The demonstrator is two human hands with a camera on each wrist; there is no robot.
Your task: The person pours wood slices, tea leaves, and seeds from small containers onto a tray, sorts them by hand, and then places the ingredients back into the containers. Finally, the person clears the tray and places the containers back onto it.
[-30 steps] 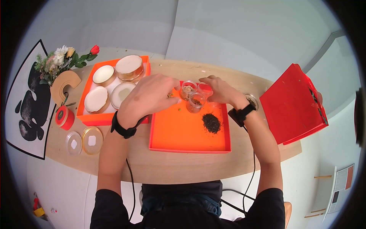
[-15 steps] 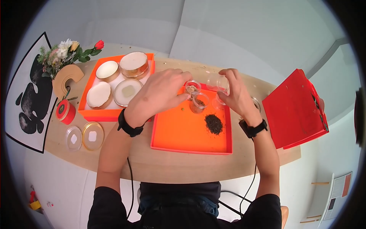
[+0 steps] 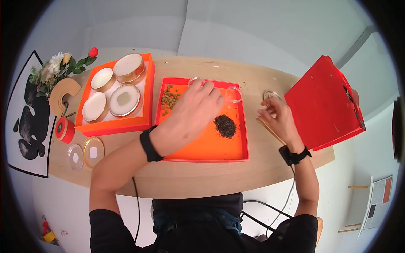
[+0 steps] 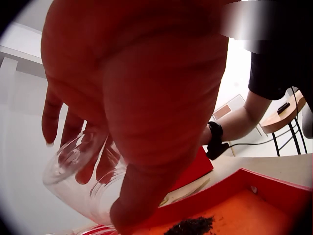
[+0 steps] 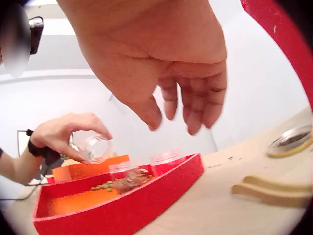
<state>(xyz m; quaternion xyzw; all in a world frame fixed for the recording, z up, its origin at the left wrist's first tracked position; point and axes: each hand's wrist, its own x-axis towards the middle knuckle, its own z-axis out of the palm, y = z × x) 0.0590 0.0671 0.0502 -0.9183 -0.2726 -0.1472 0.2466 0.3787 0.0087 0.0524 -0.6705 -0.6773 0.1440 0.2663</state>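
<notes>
Leaves (image 3: 225,126), dark and heaped, were contained in the red-rimmed tray (image 3: 202,160) with greenish pellets (image 3: 170,99); an upright jar (image 3: 234,95) was set toward its far side. The right hand (image 3: 280,120) was left released, fingers loosely bent, near a round dish (image 5: 291,142). Above the tray, a clear, tilted jar (image 5: 95,149) was grasped by the left hand (image 3: 187,111).
</notes>
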